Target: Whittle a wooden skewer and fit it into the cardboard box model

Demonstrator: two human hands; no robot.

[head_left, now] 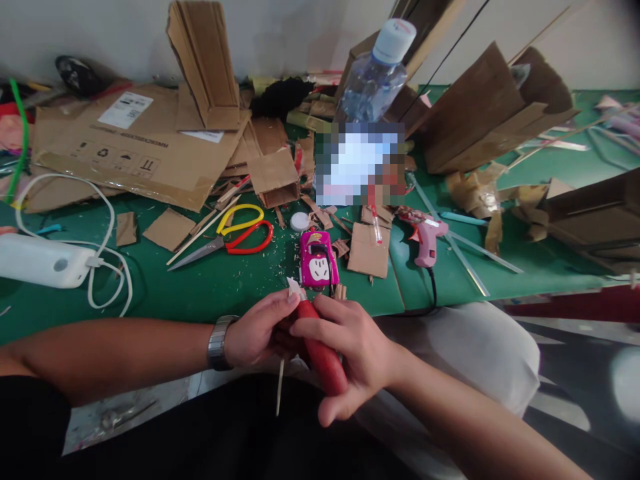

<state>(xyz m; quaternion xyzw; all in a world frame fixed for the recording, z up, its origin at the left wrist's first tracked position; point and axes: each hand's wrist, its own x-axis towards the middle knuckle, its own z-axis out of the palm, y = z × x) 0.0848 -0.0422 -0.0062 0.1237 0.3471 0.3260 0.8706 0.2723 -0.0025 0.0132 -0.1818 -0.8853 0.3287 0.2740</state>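
My right hand point(357, 340) is wrapped round the red handle of a knife point(323, 357), whose short pale blade points away from me. My left hand point(263, 327) is closed beside it, the thumb against the base of the blade. Below the left fingers a thin wooden stick point(280, 390) hangs down; its upper part is hidden by the hands. Just beyond the hands lies a magenta power socket point(319, 260) with a black cord plugged in. Scissors point(225, 233) with yellow and red handles lie to the left of it.
A pink glue gun point(427, 243) and clear glue sticks point(465, 260) lie at right. A water bottle point(375, 80) stands behind a blurred bright screen point(357, 163). Cardboard pieces point(135, 140) cover the back. A white power bank point(43, 260) with cable sits left on the green table point(165, 293).
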